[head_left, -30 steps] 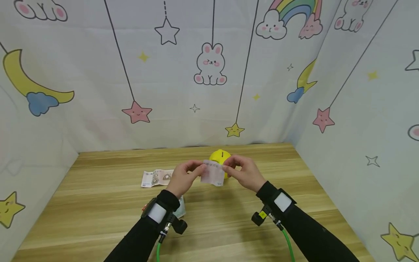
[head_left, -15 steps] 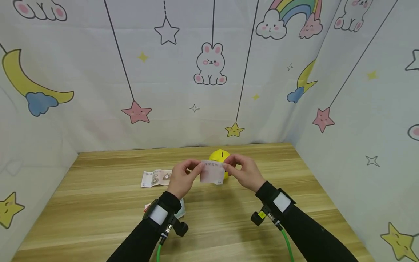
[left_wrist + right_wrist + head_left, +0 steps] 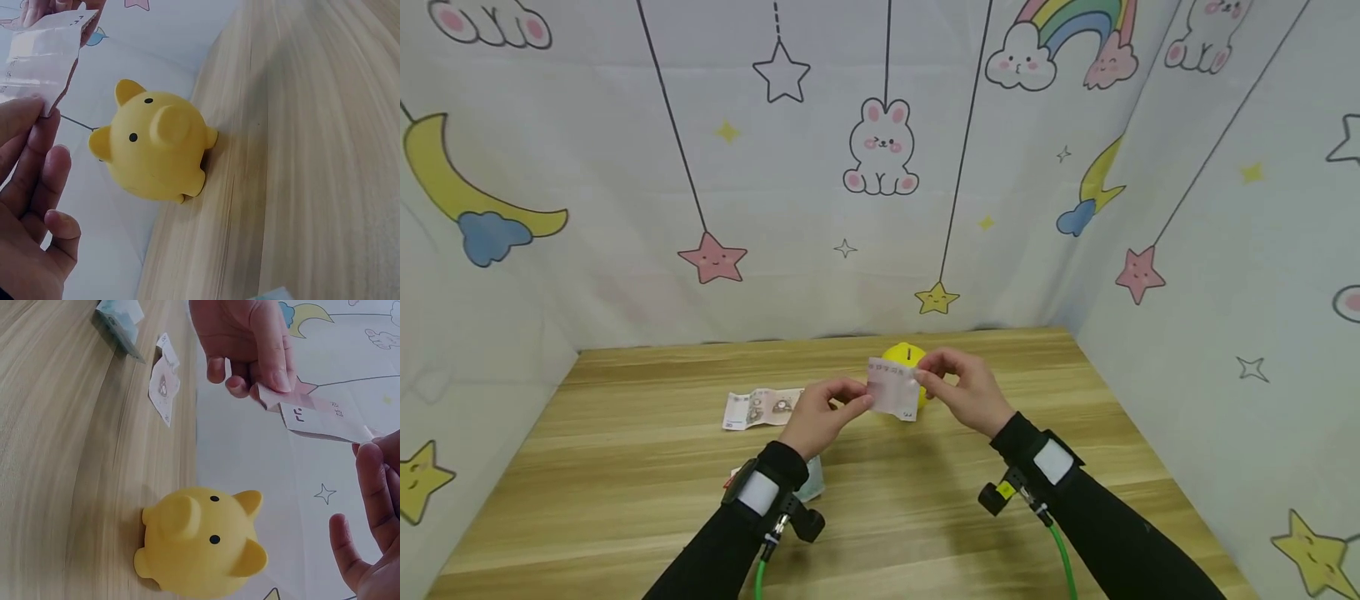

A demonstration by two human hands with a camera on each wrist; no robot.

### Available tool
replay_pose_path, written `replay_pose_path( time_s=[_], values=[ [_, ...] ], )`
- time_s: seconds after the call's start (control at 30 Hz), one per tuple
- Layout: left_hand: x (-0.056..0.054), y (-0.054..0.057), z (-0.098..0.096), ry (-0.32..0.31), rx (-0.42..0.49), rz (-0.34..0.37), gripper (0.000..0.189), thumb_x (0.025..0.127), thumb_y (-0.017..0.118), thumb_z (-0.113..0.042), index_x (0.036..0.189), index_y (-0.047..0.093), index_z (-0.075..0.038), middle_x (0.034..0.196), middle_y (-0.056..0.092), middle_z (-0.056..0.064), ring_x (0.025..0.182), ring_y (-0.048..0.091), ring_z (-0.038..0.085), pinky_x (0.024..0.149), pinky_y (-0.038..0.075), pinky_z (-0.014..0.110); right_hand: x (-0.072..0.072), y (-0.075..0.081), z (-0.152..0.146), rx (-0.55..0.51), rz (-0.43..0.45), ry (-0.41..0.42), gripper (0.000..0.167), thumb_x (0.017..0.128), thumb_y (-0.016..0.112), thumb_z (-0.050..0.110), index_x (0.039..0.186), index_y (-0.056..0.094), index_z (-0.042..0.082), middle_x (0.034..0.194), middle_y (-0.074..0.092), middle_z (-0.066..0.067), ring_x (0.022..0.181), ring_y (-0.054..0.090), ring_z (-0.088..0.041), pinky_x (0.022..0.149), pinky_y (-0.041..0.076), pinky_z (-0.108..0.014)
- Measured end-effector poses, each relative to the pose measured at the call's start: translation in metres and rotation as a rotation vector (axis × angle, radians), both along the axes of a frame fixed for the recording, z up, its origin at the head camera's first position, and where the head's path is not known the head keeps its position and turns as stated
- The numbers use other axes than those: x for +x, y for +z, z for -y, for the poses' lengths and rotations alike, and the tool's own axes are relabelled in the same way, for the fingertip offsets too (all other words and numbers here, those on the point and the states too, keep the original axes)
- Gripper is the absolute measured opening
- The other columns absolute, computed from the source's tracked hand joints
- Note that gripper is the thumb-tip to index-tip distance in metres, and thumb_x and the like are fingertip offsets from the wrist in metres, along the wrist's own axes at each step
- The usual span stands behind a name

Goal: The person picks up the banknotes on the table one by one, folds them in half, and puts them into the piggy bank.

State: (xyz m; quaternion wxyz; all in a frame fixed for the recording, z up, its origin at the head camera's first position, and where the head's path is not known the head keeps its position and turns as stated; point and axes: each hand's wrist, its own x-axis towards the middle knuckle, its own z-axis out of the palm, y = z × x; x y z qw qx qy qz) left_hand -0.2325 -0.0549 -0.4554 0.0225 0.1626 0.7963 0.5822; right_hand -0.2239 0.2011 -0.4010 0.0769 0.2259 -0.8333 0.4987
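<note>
A pale pink folded banknote (image 3: 893, 389) is held up between both hands, in front of a yellow piggy bank (image 3: 906, 353). My left hand (image 3: 823, 412) pinches its lower left corner between thumb and finger. At the upper right corner, my right hand (image 3: 964, 392) grips it with thumb and fingertips. The right wrist view shows the banknote's folded layers. In both wrist views the piggy bank stands on its feet; in the head view the banknote and right hand partly cover it, though the slot on top shows.
Another pinkish banknote (image 3: 763, 408) lies flat on the wooden table (image 3: 625, 467), left of the hands. A greenish folded note (image 3: 812, 481) lies nearer, partly hidden under the left wrist. Behind the table hangs a white printed curtain (image 3: 805, 292).
The banknote has shifted slightly right and now tilts, its left edge clear of the left fingers higher up. My left hand's hold has slid down to the lower left corner.
</note>
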Motion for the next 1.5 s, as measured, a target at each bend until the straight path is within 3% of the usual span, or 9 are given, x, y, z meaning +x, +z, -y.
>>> replay_pose_path(
  time_s=[0.3, 0.67, 0.9, 1.07, 1.33, 1.5],
  values=[
    [0.002, 0.005, 0.001, 0.021, -0.052, -0.070, 0.009, 0.102, 0.076, -0.018, 0.103, 0.078, -0.010, 0.095, 0.074, -0.001, 0.088, 0.062, 0.017, 0.082, 0.048, 0.033, -0.004, -0.004, -0.003, 0.032, -0.073, -0.057, 0.004, 0.102, 0.071, 0.005, 0.104, 0.072, 0.001, 0.086, 0.068, -0.005, 0.072, 0.064, -0.023, 0.064, 0.052, -0.026],
    [0.005, 0.006, 0.000, 0.000, -0.019, -0.063, 0.011, 0.099, 0.079, -0.020, 0.107, 0.081, -0.013, 0.099, 0.076, 0.000, 0.091, 0.061, 0.019, 0.075, 0.048, 0.030, -0.004, -0.005, -0.008, 0.008, -0.072, -0.052, 0.004, 0.102, 0.071, 0.004, 0.104, 0.072, 0.000, 0.086, 0.069, -0.008, 0.072, 0.067, -0.036, 0.065, 0.053, -0.027],
    [0.004, 0.005, -0.007, 0.061, -0.043, -0.080, 0.008, 0.097, 0.082, -0.021, 0.102, 0.081, -0.015, 0.093, 0.074, -0.003, 0.088, 0.061, 0.017, 0.075, 0.047, 0.030, -0.002, -0.001, -0.006, -0.013, -0.058, -0.008, 0.004, 0.102, 0.070, 0.002, 0.104, 0.071, -0.001, 0.086, 0.070, -0.011, 0.069, 0.065, -0.020, 0.065, 0.055, -0.028],
    [0.004, 0.008, -0.011, 0.088, -0.074, -0.154, 0.007, 0.097, 0.081, -0.017, 0.095, 0.078, -0.011, 0.087, 0.072, -0.002, 0.083, 0.061, 0.015, 0.075, 0.047, 0.029, -0.001, 0.000, -0.007, -0.020, -0.057, -0.012, 0.004, 0.102, 0.070, 0.002, 0.104, 0.071, -0.001, 0.086, 0.070, -0.010, 0.068, 0.064, -0.018, 0.064, 0.055, -0.028],
    [0.007, 0.009, -0.008, 0.086, -0.095, -0.225, 0.006, 0.098, 0.080, -0.014, 0.095, 0.076, -0.011, 0.085, 0.069, -0.003, 0.080, 0.060, 0.016, 0.072, 0.047, 0.027, -0.005, -0.005, -0.008, -0.015, -0.049, -0.040, 0.004, 0.103, 0.070, 0.002, 0.104, 0.072, -0.001, 0.086, 0.069, -0.008, 0.070, 0.066, -0.031, 0.065, 0.054, -0.027],
    [0.005, 0.007, -0.004, 0.058, -0.059, -0.184, 0.007, 0.101, 0.076, -0.017, 0.106, 0.077, -0.011, 0.099, 0.073, 0.001, 0.088, 0.065, 0.017, 0.079, 0.052, 0.030, -0.003, -0.002, -0.007, 0.011, -0.060, 0.013, 0.004, 0.103, 0.071, 0.005, 0.104, 0.073, 0.002, 0.086, 0.069, -0.007, 0.073, 0.066, -0.034, 0.067, 0.054, -0.028]
  ],
)
